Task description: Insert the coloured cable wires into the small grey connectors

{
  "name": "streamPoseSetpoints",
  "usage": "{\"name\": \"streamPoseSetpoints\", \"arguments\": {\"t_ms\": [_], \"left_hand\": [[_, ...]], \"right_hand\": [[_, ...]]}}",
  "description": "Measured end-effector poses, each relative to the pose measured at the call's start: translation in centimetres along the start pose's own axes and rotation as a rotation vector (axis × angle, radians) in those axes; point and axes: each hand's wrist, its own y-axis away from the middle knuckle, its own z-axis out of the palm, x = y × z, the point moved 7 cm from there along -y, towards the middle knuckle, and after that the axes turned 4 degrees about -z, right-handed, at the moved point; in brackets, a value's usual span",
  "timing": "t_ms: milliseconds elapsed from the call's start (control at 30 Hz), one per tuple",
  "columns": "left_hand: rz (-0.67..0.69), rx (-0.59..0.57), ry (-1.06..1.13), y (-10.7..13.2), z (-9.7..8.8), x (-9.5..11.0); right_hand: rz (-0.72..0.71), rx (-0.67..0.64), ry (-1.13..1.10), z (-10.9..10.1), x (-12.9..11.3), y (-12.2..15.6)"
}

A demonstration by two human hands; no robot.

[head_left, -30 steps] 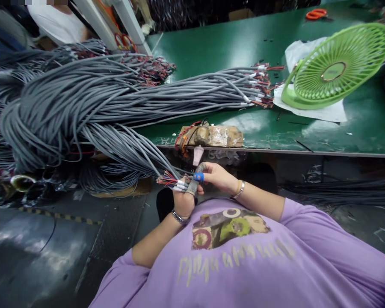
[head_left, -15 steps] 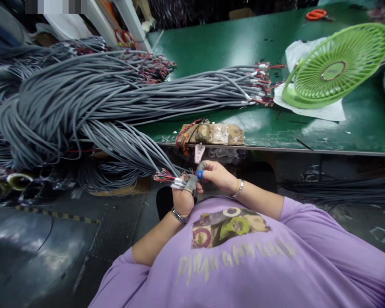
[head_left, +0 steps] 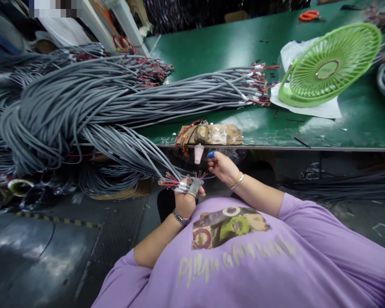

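Observation:
My left hand [head_left: 185, 204] is closed round a bunch of grey cables [head_left: 154, 159] near their ends, with a grey wrap on the thumb. Thin coloured wires [head_left: 199, 174] fan out above that thumb, and more bare wire ends [head_left: 168, 180] stick out to the left beside white sleeves. Apart from the bunch, my right hand [head_left: 225, 168] is raised near the bench edge, its fingers curled and a blue cover on one fingertip. Whether anything small sits in its fingers is too fine to see. A pink cone [head_left: 198, 154] on a small motor [head_left: 201, 134] is just left of it.
Heaps of grey cable [head_left: 51, 98] cover the left of the green bench [head_left: 231, 47]. A green fan [head_left: 330, 68] stands on white sheets [head_left: 327, 109] at the right. Orange-handled scissors [head_left: 309, 16] lie at the back. Coiled cables [head_left: 112, 177] sit below the bench.
My right hand has come away from the wire ends at my left thumb and moved up and right, beside the pink cone. The coloured wires now stand fanned out above the left thumb.

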Motion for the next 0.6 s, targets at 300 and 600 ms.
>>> {"name": "streamPoseSetpoints", "arguments": {"t_ms": [300,600], "left_hand": [[-0.005,0.129,0.126,-0.7,-0.6,0.1],[-0.017,0.121,0.097,-0.6,-0.4,-0.2]], "right_hand": [[0.158,-0.517,0.110,1.9,0.7,2.8],[0.059,-0.473,0.199,3.1,0.4,3.3]]}}
